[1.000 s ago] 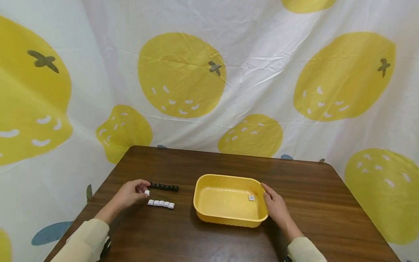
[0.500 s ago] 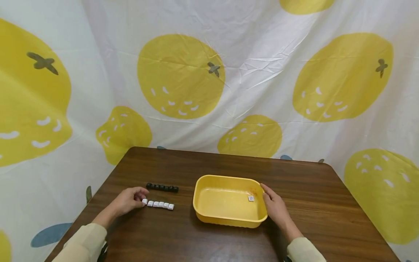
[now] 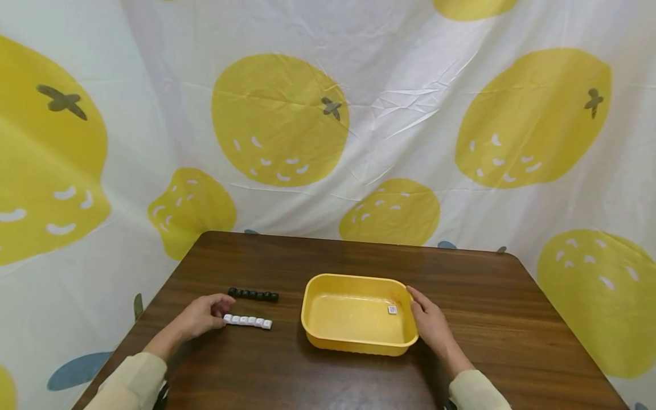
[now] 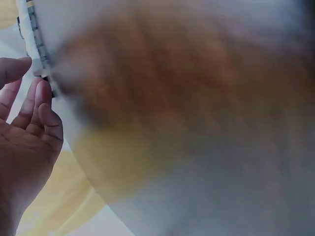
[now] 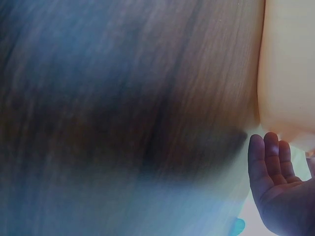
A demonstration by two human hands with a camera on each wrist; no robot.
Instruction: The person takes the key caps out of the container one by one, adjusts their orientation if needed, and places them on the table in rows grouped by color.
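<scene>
On the left of the table lies a row of several white keycaps (image 3: 248, 321), parallel to a row of black keycaps (image 3: 253, 294) behind it. My left hand (image 3: 202, 316) is at the left end of the white row, its thumb (image 4: 17, 69) touching the end keycap and its other fingers loosely bent and apart from it. To the right is a yellow plastic basin (image 3: 359, 344) with a small printed label inside. My right hand (image 3: 433, 324) grips its right wall, thumb at the rim and fingers (image 5: 272, 152) along the outside.
The dark wood table (image 3: 353, 381) has rounded far corners. A white cloth (image 3: 394, 34) printed with yellow lemons hangs behind it and at both sides.
My left hand has brought a separate white keycap down and toward me, then right against the row's left end. The fingers have moved off it. My right hand stays on the basin.
</scene>
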